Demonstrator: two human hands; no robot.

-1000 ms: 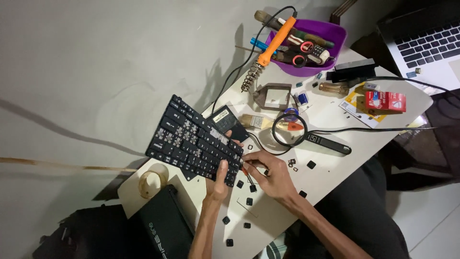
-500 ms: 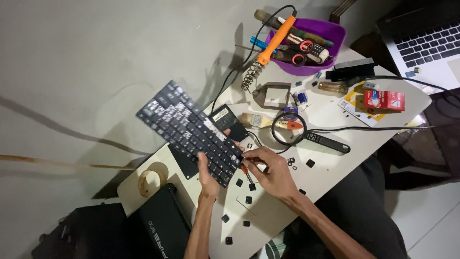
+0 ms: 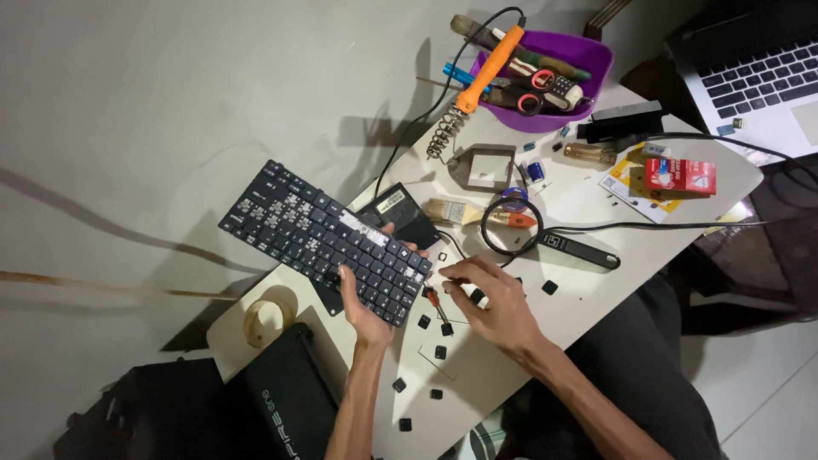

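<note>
My left hand [image 3: 362,302] grips the near long edge of a black keyboard [image 3: 315,234], thumb on the keys, holding it tilted above the white table [image 3: 596,298]. Some keycaps are off the board, leaving lighter gaps. My right hand [image 3: 494,302] rests on the table just right of the keyboard's corner, fingers pinched on a small red-handled tool [image 3: 434,302] whose tip points down at the table. Several loose black keycaps [image 3: 440,351] lie scattered around both hands, one [image 3: 550,288] to the right.
A purple bowl [image 3: 592,55] of tools and an orange soldering iron [image 3: 490,68] sit at the back. A laptop [image 3: 758,77], red box [image 3: 679,176], brush [image 3: 460,211], black cable loop [image 3: 511,226] and tape roll [image 3: 264,319] surround the work spot. A black bag [image 3: 281,400] lies below.
My left hand has swung the keyboard, its far end moving left and slightly up. My right hand stayed by the keyboard's right corner with the tool.
</note>
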